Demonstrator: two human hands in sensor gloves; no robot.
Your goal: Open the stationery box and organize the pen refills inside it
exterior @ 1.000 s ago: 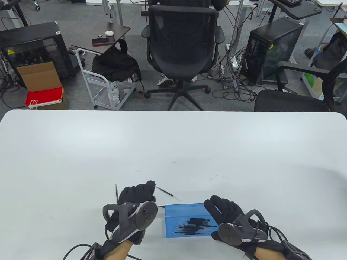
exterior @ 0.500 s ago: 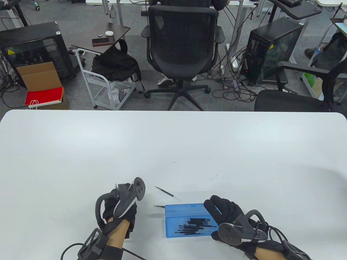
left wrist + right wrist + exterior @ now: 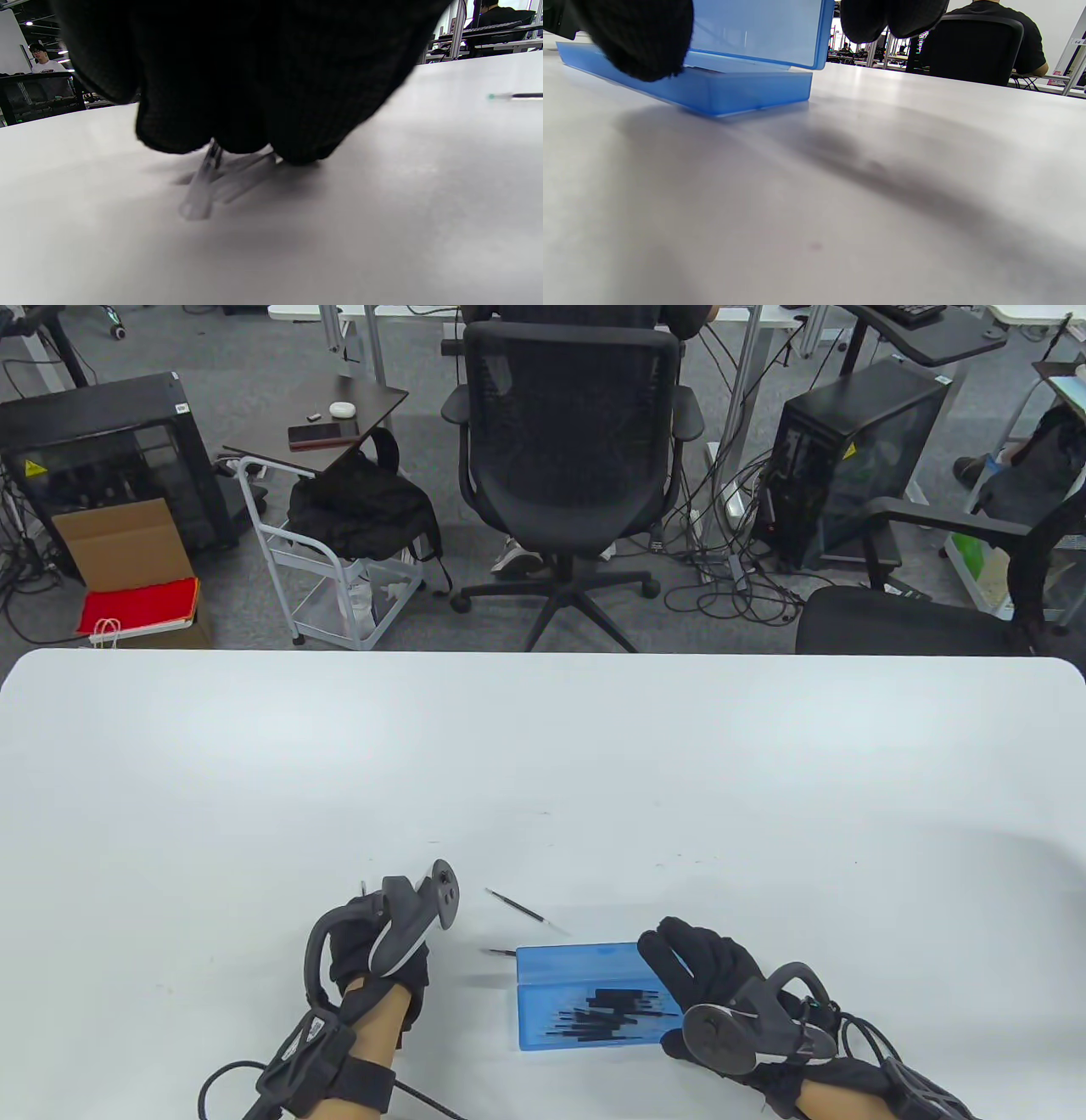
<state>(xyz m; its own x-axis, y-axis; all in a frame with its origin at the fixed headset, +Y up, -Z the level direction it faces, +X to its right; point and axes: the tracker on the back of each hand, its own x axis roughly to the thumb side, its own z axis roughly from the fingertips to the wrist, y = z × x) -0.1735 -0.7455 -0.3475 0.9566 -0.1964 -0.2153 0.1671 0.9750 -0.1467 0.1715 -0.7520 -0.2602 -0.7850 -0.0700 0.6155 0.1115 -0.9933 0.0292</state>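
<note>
Right hand [image 3: 721,984] at the near edge of the white table [image 3: 543,763], on the right end of the blue stationery box [image 3: 594,997]. Fingers curled round the raised lid [image 3: 755,31], thumb against the box end in the right wrist view, so the lid stands propped up. Box open, base flat on the table, a batch of dark pen refills [image 3: 611,1014] lying in it lengthwise.

Left hand [image 3: 373,954] just left of the box, not touching it, turned knuckles-up with the tracker [image 3: 416,916] on top. Left wrist view: fingertips [image 3: 292,140] bunched together and down on the table, closed on a thin clear-bodied refill [image 3: 203,186] that sticks out toward the camera, its free end resting on the table. Blurry, so can't tell exactly which fingers pinch it.

Two more loose refills on the table: a short one [image 3: 499,953] just off the box's far-left corner, and a longer one [image 3: 519,909] lying diagonal slightly farther out, between the hands.

Beyond the table: black office chair [image 3: 568,449], white wire cart [image 3: 339,568] with a black bag, PC towers either side.
</note>
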